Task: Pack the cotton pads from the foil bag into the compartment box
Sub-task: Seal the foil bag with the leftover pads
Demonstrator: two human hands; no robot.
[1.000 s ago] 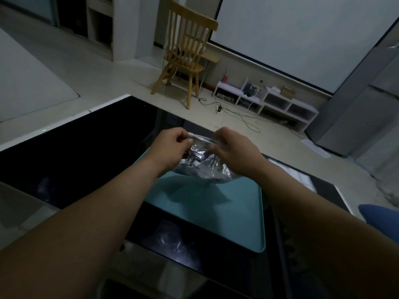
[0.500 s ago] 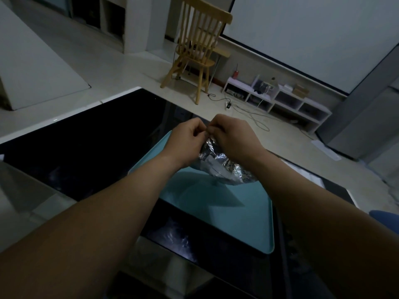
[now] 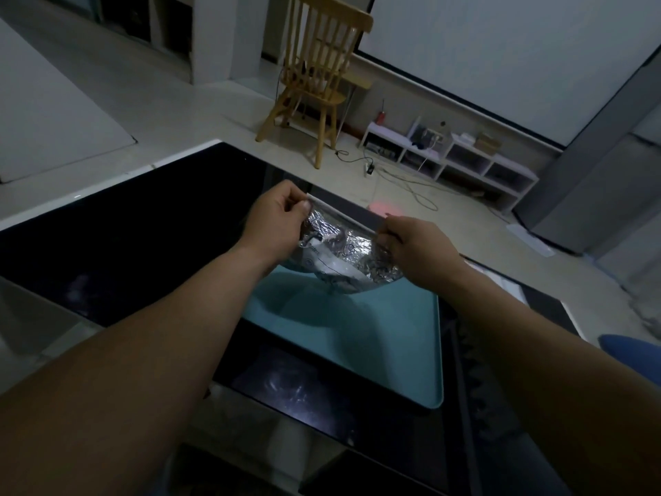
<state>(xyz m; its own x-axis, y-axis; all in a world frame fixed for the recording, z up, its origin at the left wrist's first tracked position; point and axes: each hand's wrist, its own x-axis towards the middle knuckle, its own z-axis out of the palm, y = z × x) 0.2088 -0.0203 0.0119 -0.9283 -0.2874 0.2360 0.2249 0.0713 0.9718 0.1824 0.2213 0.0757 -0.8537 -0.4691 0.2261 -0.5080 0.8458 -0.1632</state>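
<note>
Head view: foil bag [image 3: 352, 257] is held up over the teal tray [image 3: 400, 345] on the glossy black desk [image 3: 125, 223]. Grip of left hand [image 3: 275, 221] pinches one end of the bag's top strip and grip of right hand [image 3: 416, 245] pinches the other, strip taut between them. Contents not visible, bag print unreadable. Behind: wooden chair [image 3: 316, 73], low white shelf [image 3: 450, 157], projection screen [image 3: 500, 48].
</note>
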